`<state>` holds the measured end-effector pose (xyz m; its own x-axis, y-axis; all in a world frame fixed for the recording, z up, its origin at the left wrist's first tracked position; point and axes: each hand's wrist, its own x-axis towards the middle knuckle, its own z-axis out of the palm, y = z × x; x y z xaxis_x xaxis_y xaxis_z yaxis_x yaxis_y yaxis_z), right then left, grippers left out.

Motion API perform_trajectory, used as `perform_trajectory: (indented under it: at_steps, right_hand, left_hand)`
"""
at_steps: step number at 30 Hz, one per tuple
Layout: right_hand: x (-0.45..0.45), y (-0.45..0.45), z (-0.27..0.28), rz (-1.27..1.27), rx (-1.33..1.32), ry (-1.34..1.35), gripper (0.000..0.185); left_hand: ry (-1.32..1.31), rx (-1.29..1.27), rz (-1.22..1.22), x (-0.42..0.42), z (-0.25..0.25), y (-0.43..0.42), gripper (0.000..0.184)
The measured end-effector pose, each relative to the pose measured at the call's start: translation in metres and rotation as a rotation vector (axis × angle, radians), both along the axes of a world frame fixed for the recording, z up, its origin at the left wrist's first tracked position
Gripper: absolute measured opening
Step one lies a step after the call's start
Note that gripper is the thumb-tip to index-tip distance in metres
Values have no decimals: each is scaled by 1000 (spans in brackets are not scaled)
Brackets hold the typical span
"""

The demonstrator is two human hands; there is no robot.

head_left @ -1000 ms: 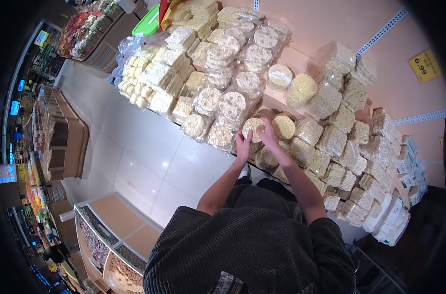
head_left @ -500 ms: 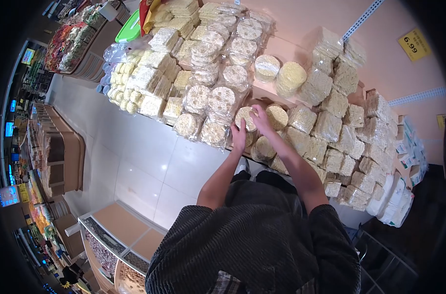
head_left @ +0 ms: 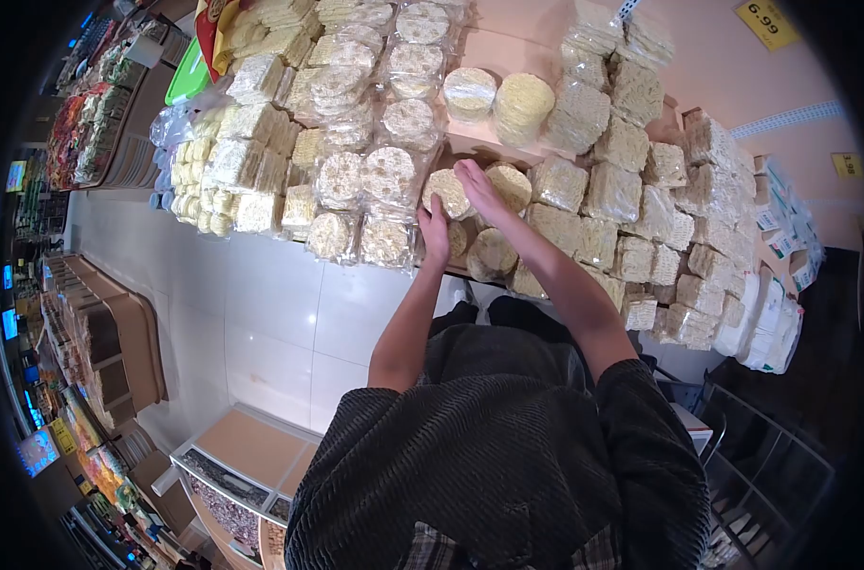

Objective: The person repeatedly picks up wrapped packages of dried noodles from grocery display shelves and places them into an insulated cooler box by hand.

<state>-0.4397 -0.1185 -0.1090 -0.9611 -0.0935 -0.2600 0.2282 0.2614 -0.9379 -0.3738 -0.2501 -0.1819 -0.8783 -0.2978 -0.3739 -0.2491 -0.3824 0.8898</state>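
A pale round stack of dried noodle cakes (head_left: 448, 194) stands at the front of the display, between my hands. My left hand (head_left: 435, 231) grips its near left side, with the thumb and fingers against the edge. Against its right side lies my right hand (head_left: 481, 193), fingers held together along the top edge. Just right of my right hand sits another round noodle stack (head_left: 510, 188). Below my right wrist there is a further round stack (head_left: 492, 255). Clear-wrapped packs of round noodle cakes (head_left: 390, 175) stand to the left of my left hand.
Two round stacks, one whitish (head_left: 470, 93) and one yellow (head_left: 524, 106), stand on the upper step behind. Square wrapped noodle blocks (head_left: 614, 193) fill the right side. A yellow price tag (head_left: 768, 25) hangs at the back. A bulk-food bin (head_left: 251, 446) stands behind me at the left.
The view has shifted, so the display sits further left and higher. My right hand's fingers have straightened along the round stack's edge. My left hand stays at its left side.
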Motion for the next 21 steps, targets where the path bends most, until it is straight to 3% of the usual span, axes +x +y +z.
perform_trajectory:
  at_steps: [5,9,11,15,17,18,21]
  right_hand:
    - [2,1,0,-26,-20,-37,52]
    - [2,3,-3,-26,12,54,48]
    - [12,17,2,-53,-120,119,46]
    - [61,70,65,-88,-192,134,36]
    - [97,97,68,-190,-260,152,29]
    - [121,106,79,-251,-297,107,26]
    - [202,137,81,-417,-396,-44,22]
  left_hand:
    - [-33,-126,-20,-9,-21,-5,64]
    - [-109,107,-111,-5,7,-11,69]
    - [-118,134,-109,-3,0,-14,72]
    - [-204,198,-81,12,24,-10,74]
    - [-228,212,-56,21,22,-8,74]
    - [-199,191,-58,27,17,-8,69]
    - [-37,-227,-252,67,-16,-20,66]
